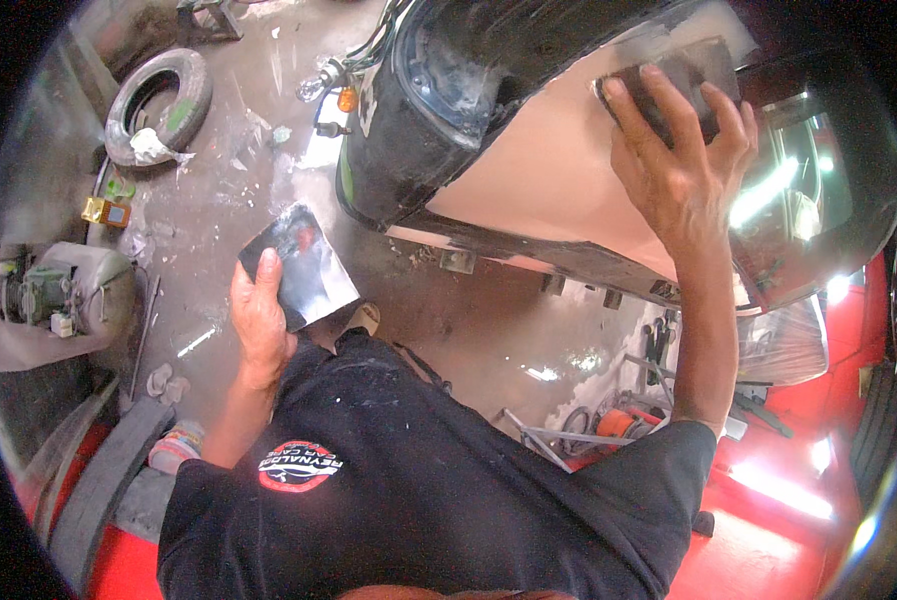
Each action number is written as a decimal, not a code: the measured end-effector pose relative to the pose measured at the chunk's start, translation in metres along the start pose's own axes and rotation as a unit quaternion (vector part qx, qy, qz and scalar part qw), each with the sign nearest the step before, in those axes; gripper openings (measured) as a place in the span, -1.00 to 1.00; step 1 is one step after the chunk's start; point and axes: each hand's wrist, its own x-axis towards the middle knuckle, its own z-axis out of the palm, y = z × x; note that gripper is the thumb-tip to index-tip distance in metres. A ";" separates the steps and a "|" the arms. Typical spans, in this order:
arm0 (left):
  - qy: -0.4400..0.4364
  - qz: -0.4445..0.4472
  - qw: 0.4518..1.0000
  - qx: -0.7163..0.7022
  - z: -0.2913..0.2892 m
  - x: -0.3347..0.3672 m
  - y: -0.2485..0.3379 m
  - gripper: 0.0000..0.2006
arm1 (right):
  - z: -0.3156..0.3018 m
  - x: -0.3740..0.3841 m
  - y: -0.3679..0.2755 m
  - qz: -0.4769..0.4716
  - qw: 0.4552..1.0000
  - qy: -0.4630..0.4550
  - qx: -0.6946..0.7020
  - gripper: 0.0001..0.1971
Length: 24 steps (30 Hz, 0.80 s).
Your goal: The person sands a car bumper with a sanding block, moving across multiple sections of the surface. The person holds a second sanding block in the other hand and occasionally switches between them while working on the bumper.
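My left hand (260,318) grips the lower left edge of a flat, shiny rectangular plate (315,278), thumb on top. The plate has grey-white smears and a small red spot on its face. At the upper right, my right hand (677,178) presses a dark, flat rectangular pad (711,68) against a car body panel (554,165), fingers spread over the pad. Its exact kind cannot be told. The panel is pinkish beige, with a greyish patch near the pad. Beside it curves a black wheel arch (439,95) with loose wiring and an orange bulb.
A tyre (174,90) with a white rag lies on the floor at the far left. Below it stands an air compressor (69,290). The car's dark window (804,200) is right of my hand. Metal framing and an orange reel (619,422) lie lower right, near red surfaces.
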 end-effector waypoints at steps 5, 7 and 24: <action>0.003 -0.011 0.999 -0.036 0.049 -0.013 0.012 -0.65 | -0.050 -0.030 -0.029 0.088 0.989 -0.015 0.116 -0.51; -0.067 -0.012 0.997 -0.046 0.084 -0.022 0.015 -0.66 | -0.069 -0.043 -0.056 0.124 0.947 0.018 0.295 -0.50; -0.165 -0.084 0.983 -0.017 0.104 0.006 0.104 -0.67 | -0.061 -0.042 -0.062 0.418 0.876 0.081 0.226 -0.58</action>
